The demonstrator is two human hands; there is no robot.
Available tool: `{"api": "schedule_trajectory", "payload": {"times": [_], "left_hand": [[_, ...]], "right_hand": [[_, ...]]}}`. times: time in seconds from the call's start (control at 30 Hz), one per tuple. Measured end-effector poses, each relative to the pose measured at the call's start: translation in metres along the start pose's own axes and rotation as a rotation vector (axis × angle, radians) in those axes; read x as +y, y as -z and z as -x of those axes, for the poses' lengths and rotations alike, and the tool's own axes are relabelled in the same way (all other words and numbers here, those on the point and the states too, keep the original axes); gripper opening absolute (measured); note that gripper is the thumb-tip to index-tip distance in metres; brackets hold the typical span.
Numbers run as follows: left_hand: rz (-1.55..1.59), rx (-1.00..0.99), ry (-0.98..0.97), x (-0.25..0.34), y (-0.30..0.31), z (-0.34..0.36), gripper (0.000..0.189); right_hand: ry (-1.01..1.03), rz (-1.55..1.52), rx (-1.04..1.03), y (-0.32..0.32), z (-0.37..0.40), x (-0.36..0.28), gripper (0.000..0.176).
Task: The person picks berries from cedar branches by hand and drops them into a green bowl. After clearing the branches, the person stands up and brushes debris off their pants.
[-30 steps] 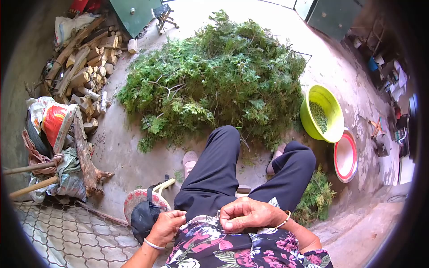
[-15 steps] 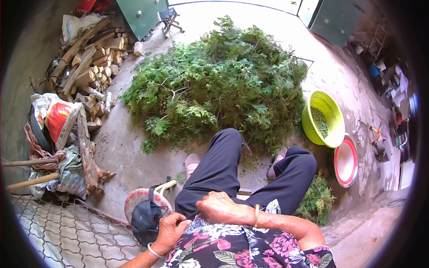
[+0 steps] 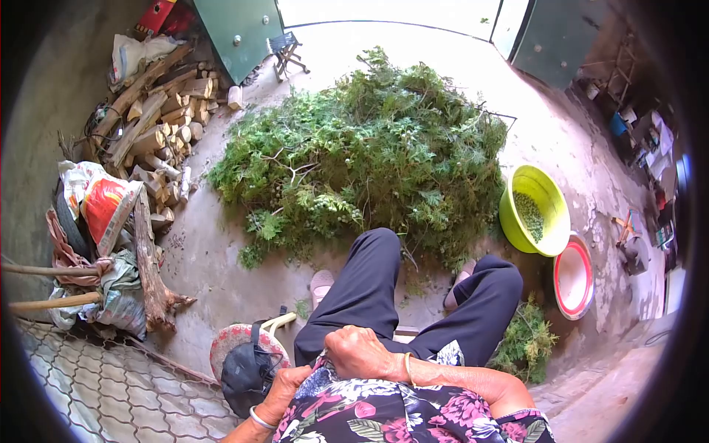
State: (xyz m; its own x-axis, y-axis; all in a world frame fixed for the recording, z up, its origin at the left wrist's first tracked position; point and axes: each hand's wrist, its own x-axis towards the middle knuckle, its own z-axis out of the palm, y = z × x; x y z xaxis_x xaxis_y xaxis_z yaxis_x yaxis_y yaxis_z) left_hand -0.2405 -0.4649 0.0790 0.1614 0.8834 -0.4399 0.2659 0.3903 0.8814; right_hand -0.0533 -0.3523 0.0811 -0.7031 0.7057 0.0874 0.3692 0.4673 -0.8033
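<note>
My right hand (image 3: 362,352), with a bracelet at its wrist, lies over my lap with its fingers curled round an edge of the flowered shirt (image 3: 377,406). Close to its left, my left hand (image 3: 286,387) is at the shirt's edge too, its fingertips partly hidden by the cloth. A black bag or cap (image 3: 247,375) lies beside my left hand on a round red-and-white seat (image 3: 225,341). Beyond my knees, a large heap of green branches (image 3: 369,155) covers the floor.
To the right stand a yellow-green tub (image 3: 555,199) with small green pieces inside and a red-rimmed basin (image 3: 574,277). Cut firewood (image 3: 162,122), sacks (image 3: 103,207) and a gnarled log (image 3: 148,266) lie left. A small branch pile (image 3: 526,343) is beside my right leg.
The view has tilted slightly upward. My left hand has moved up and right to the shirt's edge, beside my right hand, which stays curled over the cloth.
</note>
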Motion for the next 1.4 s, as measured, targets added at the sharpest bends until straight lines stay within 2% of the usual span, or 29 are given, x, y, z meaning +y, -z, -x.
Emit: {"api": "schedule_trajectory", "payload": {"times": [0.03, 0.07, 0.1, 0.13, 0.17, 0.23, 0.27, 0.3, 0.37, 0.4, 0.43, 0.53, 0.6, 0.63, 0.7, 0.73, 0.8, 0.87, 0.9, 0.97, 1.03, 1.13, 1.23, 1.4], "left_hand": [[-0.272, 0.029, -0.155, -0.006, 0.001, -0.005, 0.014], [-0.382, 0.163, -0.238, -0.021, -0.003, -0.012, 0.012], [-0.388, 0.168, -0.249, -0.032, -0.005, -0.011, 0.012], [-0.597, 0.261, -0.310, -0.031, -0.009, -0.013, 0.010], [-0.805, 0.357, -0.372, -0.029, -0.013, -0.017, 0.009], [-0.941, 0.436, -0.325, -0.019, -0.018, -0.020, 0.011], [-0.893, 0.423, -0.330, -0.020, -0.016, -0.022, 0.011], [-0.843, 0.409, -0.337, -0.021, -0.014, -0.025, 0.010], [-0.981, 0.431, -0.409, -0.006, -0.012, -0.022, 0.009], [-0.880, 0.340, -0.406, -0.021, -0.006, -0.023, 0.009], [-0.884, 0.316, -0.437, -0.022, -0.003, -0.023, 0.011], [-0.717, 0.254, -0.468, -0.017, 0.000, -0.025, 0.010], [-0.827, 0.194, -0.513, -0.002, 0.001, -0.027, 0.010], [-0.827, 0.200, -0.503, -0.001, 0.001, -0.026, 0.010], [-0.894, 0.247, -0.586, 0.000, 0.000, -0.028, 0.010], [-0.901, 0.217, -0.632, 0.001, 0.001, -0.028, 0.011], [-0.863, 0.137, -0.642, 0.001, 0.006, -0.031, 0.010], [-0.870, 0.001, -0.632, 0.009, 0.010, -0.028, 0.006], [-0.869, -0.001, -0.629, 0.015, 0.011, -0.024, 0.006], [-1.179, -0.076, -0.584, 0.027, 0.013, -0.018, 0.007], [-1.195, -0.077, -0.596, 0.020, 0.015, -0.023, 0.010], [-1.097, 0.035, -0.754, 0.015, 0.014, -0.029, 0.013], [-0.964, 0.123, -0.784, 0.004, 0.011, -0.025, 0.014], [-1.021, 0.194, -0.782, -0.002, 0.006, -0.022, 0.014]], "right_hand": [[0.004, 0.003, 0.005, 0.000, 0.001, 0.001, 0.009], [0.008, -0.022, 0.050, -0.002, 0.002, 0.003, 0.008], [0.013, -0.046, 0.099, -0.002, 0.003, 0.005, 0.006], [-0.076, -0.087, 0.063, -0.001, 0.004, 0.008, 0.006], [-0.067, -0.080, 0.075, 0.000, 0.006, 0.012, 0.006], [-0.314, 0.014, -0.081, -0.002, 0.010, 0.022, 0.013], [-0.363, -0.045, -0.170, -0.001, 0.008, 0.028, 0.023], [-0.417, -0.191, -0.194, 0.000, 0.008, 0.031, 0.022], [-0.395, -0.233, -0.159, 0.005, 0.006, 0.027, 0.020], [-0.384, -0.229, -0.150, 0.005, 0.004, 0.025, 0.020], [-0.404, -0.254, -0.253, 0.007, 0.001, 0.027, 0.026], [-0.361, -0.284, -0.261, 0.008, -0.002, 0.024, 0.029], [-0.422, -0.440, -0.329, 0.010, -0.007, 0.025, 0.031], [-0.519, -0.474, -0.399, 0.012, -0.010, 0.026, 0.032], [-0.611, -0.520, -0.398, 0.016, -0.011, 0.024, 0.031], [-0.609, -0.521, -0.403, 0.009, -0.010, 0.030, 0.031], [-0.419, -0.239, -0.383, -0.011, -0.006, 0.047, 0.029], [-0.419, -0.239, -0.432, -0.008, -0.007, 0.043, 0.030], [-0.415, -0.231, -0.476, -0.004, -0.009, 0.040, 0.030], [-0.418, -0.253, -0.493, 0.003, -0.010, 0.034, 0.029], [-0.405, -0.329, -0.397, 0.005, -0.009, 0.033, 0.026], [-0.451, -0.364, -0.385, 0.007, -0.010, 0.036, 0.028], [-0.481, -0.424, -0.394, 0.013, -0.011, 0.035, 0.029], [-0.521, -0.530, -0.363, 0.003, -0.012, 0.035, 0.028]]}}
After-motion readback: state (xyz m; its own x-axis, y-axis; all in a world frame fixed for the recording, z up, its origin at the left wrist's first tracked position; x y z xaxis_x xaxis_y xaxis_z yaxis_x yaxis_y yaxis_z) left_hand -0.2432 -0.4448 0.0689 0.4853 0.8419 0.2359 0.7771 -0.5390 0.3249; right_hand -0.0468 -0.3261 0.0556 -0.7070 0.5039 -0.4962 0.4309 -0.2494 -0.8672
